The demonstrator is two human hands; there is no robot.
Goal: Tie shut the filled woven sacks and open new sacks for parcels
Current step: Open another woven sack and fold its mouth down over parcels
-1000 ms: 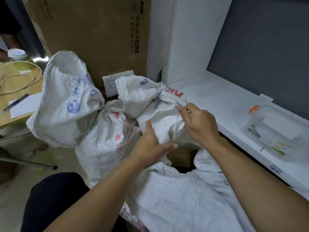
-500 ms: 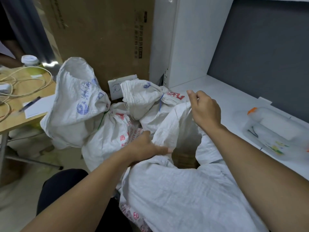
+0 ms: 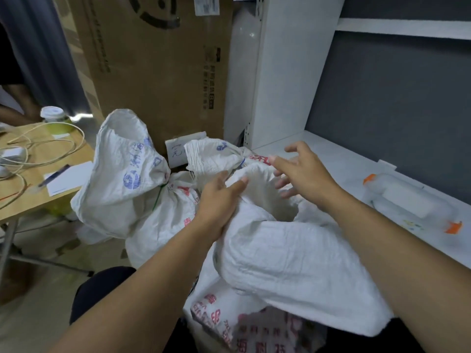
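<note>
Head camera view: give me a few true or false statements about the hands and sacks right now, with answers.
1. The left hand grips the rim of the open sack. True.
2. The right hand pinches a cord. False: its fingers are spread over the sack's mouth and hold nothing.
3. The tied sack at the left is cinched with a green tie. True.
4. The clear plastic box sits on the wooden desk. False: it lies on the white shelf at the right.
</note>
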